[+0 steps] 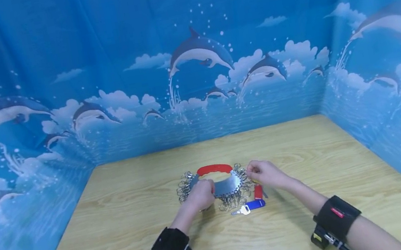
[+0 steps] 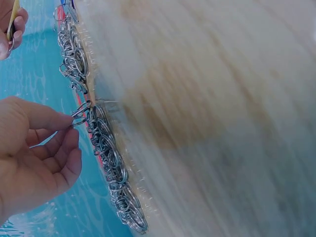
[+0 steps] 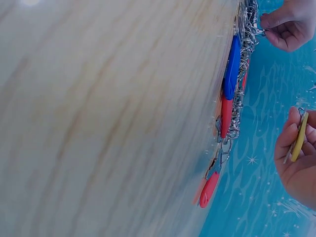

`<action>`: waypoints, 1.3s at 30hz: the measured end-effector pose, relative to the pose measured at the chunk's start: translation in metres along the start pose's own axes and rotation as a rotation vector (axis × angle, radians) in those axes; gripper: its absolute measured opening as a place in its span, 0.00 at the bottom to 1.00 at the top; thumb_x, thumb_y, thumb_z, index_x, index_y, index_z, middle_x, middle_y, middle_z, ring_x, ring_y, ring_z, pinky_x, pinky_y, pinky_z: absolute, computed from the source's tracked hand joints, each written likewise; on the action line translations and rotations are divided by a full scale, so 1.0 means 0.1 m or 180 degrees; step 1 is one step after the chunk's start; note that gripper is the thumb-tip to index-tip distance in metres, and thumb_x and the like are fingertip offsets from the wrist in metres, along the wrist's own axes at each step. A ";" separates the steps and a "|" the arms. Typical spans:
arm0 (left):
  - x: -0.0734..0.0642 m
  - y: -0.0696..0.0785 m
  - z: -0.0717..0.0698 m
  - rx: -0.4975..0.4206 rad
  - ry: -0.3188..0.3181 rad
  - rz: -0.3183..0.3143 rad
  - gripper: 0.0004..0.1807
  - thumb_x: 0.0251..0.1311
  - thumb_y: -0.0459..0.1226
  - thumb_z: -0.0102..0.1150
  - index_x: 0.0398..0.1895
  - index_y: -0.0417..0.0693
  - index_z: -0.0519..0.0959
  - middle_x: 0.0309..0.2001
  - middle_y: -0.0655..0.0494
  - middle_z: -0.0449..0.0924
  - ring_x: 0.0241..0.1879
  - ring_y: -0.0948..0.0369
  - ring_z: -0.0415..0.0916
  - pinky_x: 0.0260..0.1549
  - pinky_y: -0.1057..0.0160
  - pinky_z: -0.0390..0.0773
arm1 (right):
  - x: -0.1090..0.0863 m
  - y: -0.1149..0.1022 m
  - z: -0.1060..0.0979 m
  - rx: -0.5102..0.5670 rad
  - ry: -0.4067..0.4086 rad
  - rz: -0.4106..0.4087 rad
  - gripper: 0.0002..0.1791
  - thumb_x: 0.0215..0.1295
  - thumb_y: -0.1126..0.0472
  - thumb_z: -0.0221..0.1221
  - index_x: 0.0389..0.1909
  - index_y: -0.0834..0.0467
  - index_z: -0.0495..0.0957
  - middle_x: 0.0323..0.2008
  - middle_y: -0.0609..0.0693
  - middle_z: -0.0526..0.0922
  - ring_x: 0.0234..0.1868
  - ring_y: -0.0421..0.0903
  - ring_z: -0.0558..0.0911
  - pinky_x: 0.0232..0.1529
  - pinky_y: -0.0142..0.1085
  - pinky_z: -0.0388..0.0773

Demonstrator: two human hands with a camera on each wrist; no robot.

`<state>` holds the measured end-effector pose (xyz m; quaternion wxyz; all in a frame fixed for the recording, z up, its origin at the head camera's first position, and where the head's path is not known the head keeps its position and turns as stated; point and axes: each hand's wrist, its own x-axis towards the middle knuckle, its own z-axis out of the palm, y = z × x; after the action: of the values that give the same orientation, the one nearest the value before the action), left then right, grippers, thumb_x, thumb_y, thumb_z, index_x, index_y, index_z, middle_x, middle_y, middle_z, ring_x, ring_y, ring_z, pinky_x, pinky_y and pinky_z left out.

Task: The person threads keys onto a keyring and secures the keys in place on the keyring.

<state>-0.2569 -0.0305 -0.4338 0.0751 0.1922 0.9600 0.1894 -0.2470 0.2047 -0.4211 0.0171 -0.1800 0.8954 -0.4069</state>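
Observation:
On the table lies a curved metal plate (image 1: pixel 227 186) with a red handle (image 1: pixel 214 169) and many wire snap hooks (image 2: pixel 111 163) hanging along its edge. My left hand (image 1: pixel 201 195) is at the plate's left front, and in the left wrist view its thumb and finger pinch one metal hook (image 2: pixel 79 118). My right hand (image 1: pixel 267 173) is raised beside the plate's right end. It holds a yellow key tag (image 3: pixel 299 138) with a key alongside. A blue key tag (image 1: pixel 256 204) with a silver key (image 1: pixel 245 210) lies in front, near a red key tag (image 1: pixel 258 191).
The wooden table (image 1: pixel 125 245) extends around the plate on all sides. A blue curtain (image 1: pixel 199 116) printed with dolphins stands behind and at both sides. Another red tag (image 3: pixel 209 189) shows low in the right wrist view.

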 end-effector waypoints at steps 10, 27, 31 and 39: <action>-0.02 0.00 -0.03 0.0148 0.0182 0.0147 0.15 0.38 0.22 0.59 0.33 0.41 0.77 0.32 0.53 0.74 0.35 0.57 0.72 0.35 0.62 0.75 | -0.01 0.00 -0.01 -0.0005 0.0013 0.0014 0.06 0.64 0.64 0.54 0.33 0.65 0.73 0.25 0.52 0.76 0.26 0.43 0.72 0.29 0.37 0.72; -0.03 -0.03 -0.06 0.0238 0.0794 -0.0020 0.07 0.55 0.29 0.56 0.21 0.42 0.77 0.22 0.55 0.72 0.24 0.61 0.70 0.25 0.64 0.72 | -0.03 -0.03 -0.01 -0.0010 0.0028 -0.0025 0.05 0.63 0.66 0.54 0.33 0.64 0.74 0.27 0.56 0.77 0.25 0.44 0.73 0.30 0.37 0.73; -0.02 -0.03 -0.06 -0.0282 0.0582 -0.0108 0.05 0.57 0.32 0.56 0.25 0.43 0.79 0.20 0.56 0.73 0.19 0.63 0.69 0.22 0.65 0.71 | -0.03 -0.04 -0.01 -0.0015 0.0041 -0.0024 0.05 0.63 0.66 0.54 0.34 0.65 0.74 0.27 0.55 0.78 0.26 0.43 0.74 0.30 0.37 0.73; -0.04 -0.02 -0.12 -0.1310 -0.0178 -0.0259 0.07 0.57 0.32 0.54 0.26 0.38 0.78 0.22 0.51 0.77 0.23 0.57 0.75 0.24 0.61 0.74 | -0.03 -0.02 0.00 -0.0001 0.0033 -0.0021 0.05 0.63 0.65 0.54 0.34 0.64 0.74 0.28 0.56 0.78 0.26 0.43 0.74 0.30 0.36 0.74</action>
<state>-0.2565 -0.0381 -0.4237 0.1470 0.1391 0.9056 0.3728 -0.2436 0.2042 -0.4197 0.0110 -0.1808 0.8949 -0.4078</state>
